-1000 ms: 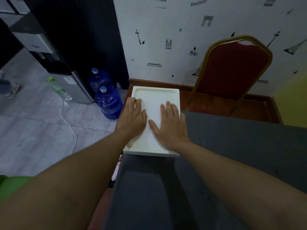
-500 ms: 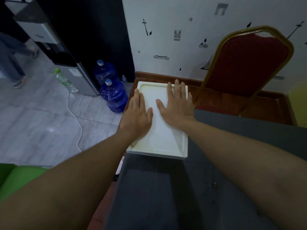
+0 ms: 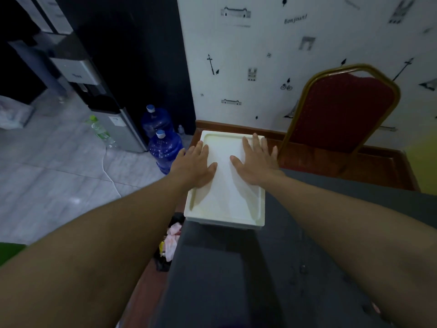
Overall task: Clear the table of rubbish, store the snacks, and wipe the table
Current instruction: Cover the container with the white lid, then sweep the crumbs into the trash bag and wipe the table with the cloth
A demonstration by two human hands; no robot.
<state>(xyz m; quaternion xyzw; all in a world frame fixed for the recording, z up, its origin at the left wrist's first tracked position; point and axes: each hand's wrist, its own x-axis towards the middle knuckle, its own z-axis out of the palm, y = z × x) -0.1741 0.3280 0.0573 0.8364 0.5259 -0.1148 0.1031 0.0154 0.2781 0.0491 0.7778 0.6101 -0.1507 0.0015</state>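
A white foam box with its lid (image 3: 224, 200) stands just past the far left corner of the dark grey table (image 3: 236, 280). My left hand (image 3: 196, 165) lies flat on the left part of the lid, fingers straight. My right hand (image 3: 256, 163) lies flat on the right part, fingers spread toward the far edge. Below the table's left edge a black bag of rubbish (image 3: 169, 242) shows pink and white scraps. A few small crumbs (image 3: 301, 268) dot the tabletop.
A red chair with a gold frame (image 3: 343, 110) stands at the wall behind the table. Two blue water jugs (image 3: 165, 150) and a water dispenser (image 3: 94, 91) stand on the tiled floor at left, with a green-capped bottle (image 3: 100, 131) and a white cable (image 3: 108, 171).
Both hands slid farther along the lid toward the wall, the right one reaching the far right corner. The view tilted up a little.
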